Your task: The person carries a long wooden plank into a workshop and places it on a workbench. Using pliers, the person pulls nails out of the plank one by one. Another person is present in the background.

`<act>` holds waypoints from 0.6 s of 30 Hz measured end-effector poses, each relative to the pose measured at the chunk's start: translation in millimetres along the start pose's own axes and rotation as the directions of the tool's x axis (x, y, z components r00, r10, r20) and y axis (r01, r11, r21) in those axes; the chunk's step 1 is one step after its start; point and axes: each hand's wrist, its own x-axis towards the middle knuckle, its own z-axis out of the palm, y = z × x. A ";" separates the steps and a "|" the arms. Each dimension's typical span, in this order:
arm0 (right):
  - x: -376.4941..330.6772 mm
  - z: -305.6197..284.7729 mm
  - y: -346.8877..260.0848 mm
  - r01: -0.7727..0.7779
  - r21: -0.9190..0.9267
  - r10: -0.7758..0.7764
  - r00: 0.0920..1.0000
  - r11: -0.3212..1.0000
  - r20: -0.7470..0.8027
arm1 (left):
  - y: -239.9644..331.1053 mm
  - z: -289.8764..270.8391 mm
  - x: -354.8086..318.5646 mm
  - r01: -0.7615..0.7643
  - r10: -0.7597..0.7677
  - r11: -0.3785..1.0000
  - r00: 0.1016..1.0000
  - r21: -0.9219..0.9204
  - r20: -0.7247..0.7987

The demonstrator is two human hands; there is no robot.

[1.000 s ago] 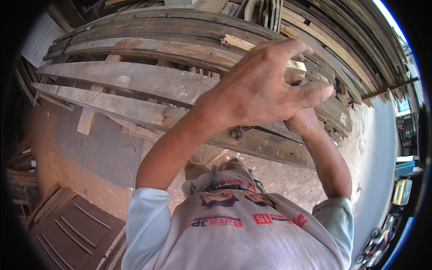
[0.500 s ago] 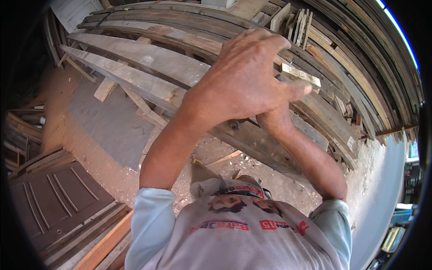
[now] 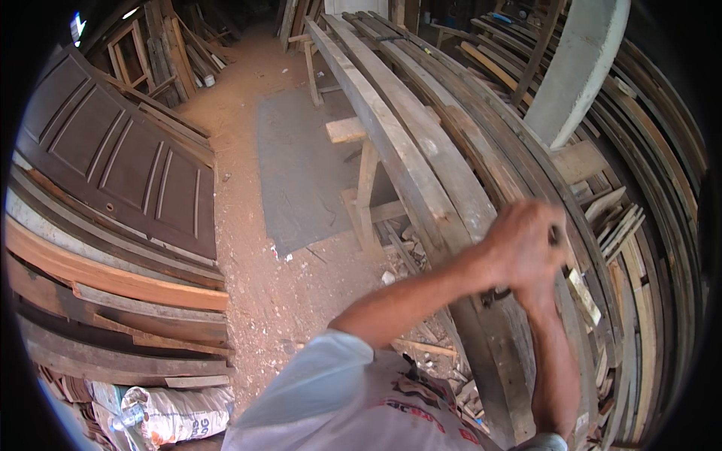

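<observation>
My left hand (image 3: 519, 233) is curled over the long wooden beams on my right, its fingers smeared by motion. A small dark end (image 3: 555, 235) shows at the curled fingers; I cannot make out what it belongs to. My right hand (image 3: 538, 289) is pressed up against the left from below, its fingers mostly hidden. Beneath the hands a small dark, rusty-looking piece (image 3: 495, 297) shows against a weathered beam (image 3: 481, 338). A second greyish beam (image 3: 421, 131) runs alongside, away from me.
A wooden trestle (image 3: 365, 180) supports the beams. Stacked boards (image 3: 662, 225) fill the right side, near a pale post (image 3: 579, 75). To the left lie a brown panelled door (image 3: 143, 161), planks (image 3: 113, 259) and a white sack (image 3: 184, 413). A grey sheet (image 3: 301, 180) covers part of the dirt floor.
My view has swung left, bringing more of the door, planks and floor into sight. Both hands now appear further right and lower; the left fingers, spread before, are now curled in.
</observation>
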 end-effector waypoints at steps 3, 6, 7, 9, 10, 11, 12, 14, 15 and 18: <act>-11.2 -13.8 19.5 0.017 0.006 -0.016 0.992 1.000 -0.124 | 10.9 26.1 -3.7 -0.235 0.209 0.964 0.959 -0.128 -0.190; 14.7 -8.4 -3.8 -0.134 -0.027 0.137 0.971 0.991 0.194 | -39.2 -4.8 24.6 -0.067 0.058 0.979 0.997 -0.192 -0.052; 37.5 -8.1 -24.5 -0.173 -0.042 0.178 0.944 0.984 0.279 | -39.9 -12.3 25.3 -0.022 0.013 0.986 0.998 -0.168 -0.055; 9.1 -3.2 -29.1 -0.149 0.161 0.135 0.986 0.976 0.096 | -19.8 -2.8 10.6 -0.010 0.011 0.994 1.000 -0.109 0.003; -1.5 -0.6 -18.3 -0.074 0.258 0.096 0.993 0.963 -0.075 | -5.1 2.0 11.3 -0.076 0.079 0.995 0.996 -0.070 0.033; 2.0 0.4 -15.9 0.005 0.218 0.018 0.994 0.976 -0.106 | -1.2 1.2 10.1 -0.133 0.134 0.991 0.990 -0.024 0.050; 7.1 2.7 -11.9 0.086 0.183 -0.063 0.990 0.979 -0.128 | -19.2 -0.5 19.1 -0.096 0.099 0.993 0.995 -0.072 0.034; 33.7 -7.2 -14.4 0.243 -0.114 -0.225 0.963 0.963 0.149 | -55.4 -3.2 31.3 -0.011 0.013 0.984 1.000 -0.176 0.013; 37.7 -9.0 -20.6 0.117 -0.054 -0.106 0.981 0.992 0.161 | -55.2 -5.6 30.4 0.008 -0.006 0.985 1.000 -0.172 0.015; 40.4 -4.5 -32.8 -0.137 0.081 0.119 0.974 0.987 0.190 | -41.1 -15.3 31.4 0.016 -0.015 0.995 1.000 -0.098 0.014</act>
